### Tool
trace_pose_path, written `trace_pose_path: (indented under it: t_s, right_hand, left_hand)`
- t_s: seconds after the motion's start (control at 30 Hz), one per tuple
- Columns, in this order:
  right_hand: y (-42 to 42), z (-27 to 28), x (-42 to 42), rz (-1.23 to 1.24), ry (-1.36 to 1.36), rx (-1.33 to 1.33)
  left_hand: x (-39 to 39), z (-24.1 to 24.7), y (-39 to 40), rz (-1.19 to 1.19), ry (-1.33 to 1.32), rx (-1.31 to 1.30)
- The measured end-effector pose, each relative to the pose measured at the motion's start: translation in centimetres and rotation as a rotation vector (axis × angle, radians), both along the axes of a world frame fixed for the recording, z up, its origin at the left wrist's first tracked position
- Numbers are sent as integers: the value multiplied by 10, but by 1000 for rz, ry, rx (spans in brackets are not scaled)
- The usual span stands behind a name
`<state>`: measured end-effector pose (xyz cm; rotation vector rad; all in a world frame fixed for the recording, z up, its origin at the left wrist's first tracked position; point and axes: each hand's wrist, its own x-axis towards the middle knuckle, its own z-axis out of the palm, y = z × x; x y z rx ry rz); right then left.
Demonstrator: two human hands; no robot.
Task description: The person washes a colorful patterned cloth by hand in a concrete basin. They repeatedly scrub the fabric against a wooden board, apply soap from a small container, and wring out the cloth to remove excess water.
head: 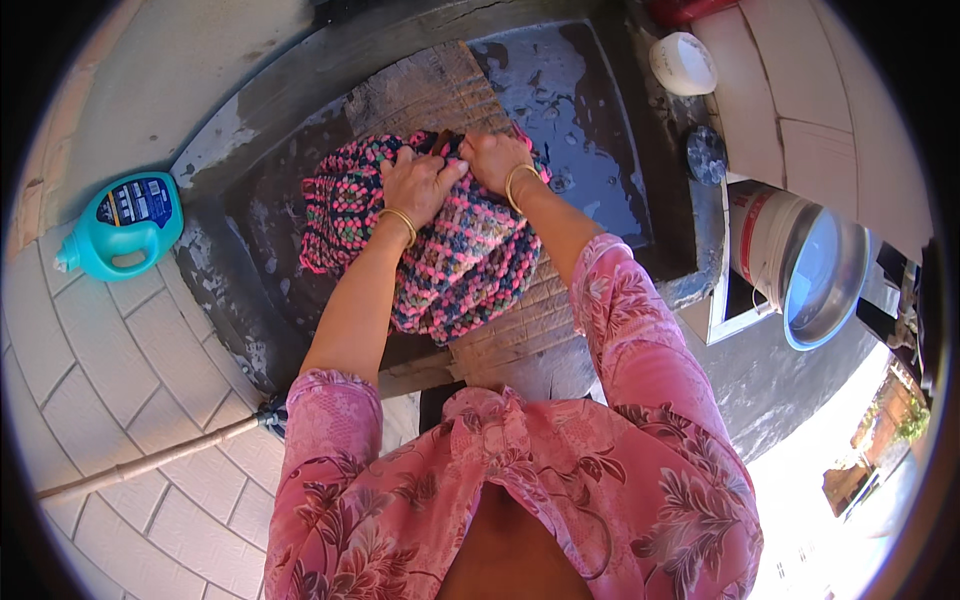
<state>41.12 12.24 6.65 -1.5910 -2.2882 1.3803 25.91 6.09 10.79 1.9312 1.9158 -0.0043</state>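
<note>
A bunched, chunky knitted textile (465, 255) in pink, navy and green lies over a ridged wooden washboard (427, 82). My left hand (416, 184) grips the middle of the knit from above, its thumb pointing towards the other hand. Close beside it, my right hand (495, 161) has its fingers curled into the upper edge of the fabric. A small brown thing (444, 141) shows between the hands; what it is cannot be made out. Each wrist wears gold-coloured bangles. The palms and the fabric's underside are hidden.
The washboard crosses a dark cement basin (555, 112) with shallow water. On its left ledge lies a teal detergent bottle (131, 225). A white tub (682, 64) and a dark round object (706, 155) sit right. Beyond are a bucket (765, 232), a metal bowl (825, 277) and, lower left, a pole (150, 457).
</note>
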Motion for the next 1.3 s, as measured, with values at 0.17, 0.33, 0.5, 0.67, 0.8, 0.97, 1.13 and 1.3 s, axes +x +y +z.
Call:
trace_pose_path:
  t_s: [0.17,0.33,0.5,0.67,0.8,0.97,1.13,1.3]
  right_hand:
    - [-18,33,27,-4,97,155]
    - [-136,49,68,-49,296,520]
    - [-145,32,55,17,230,501]
    - [-93,21,39,78,305,579]
    - [-67,0,31,38,340,519]
    - [-25,0,25,192,169,223]
    - [9,5,17,111,69,161]
    - [-25,10,29,-864,553,76]
  left_hand:
    - [-10,16,-29,-59,-51,296]
    - [44,74,-103,-277,-141,178]
    - [52,48,-88,-342,100,38]
    - [19,8,-50,-414,36,-35]
    - [13,-6,-27,-405,-20,-37]
    - [14,-5,0,-311,55,-99]
    - [11,-6,27,-158,84,-133]
    - [9,12,5,19,-172,-31]
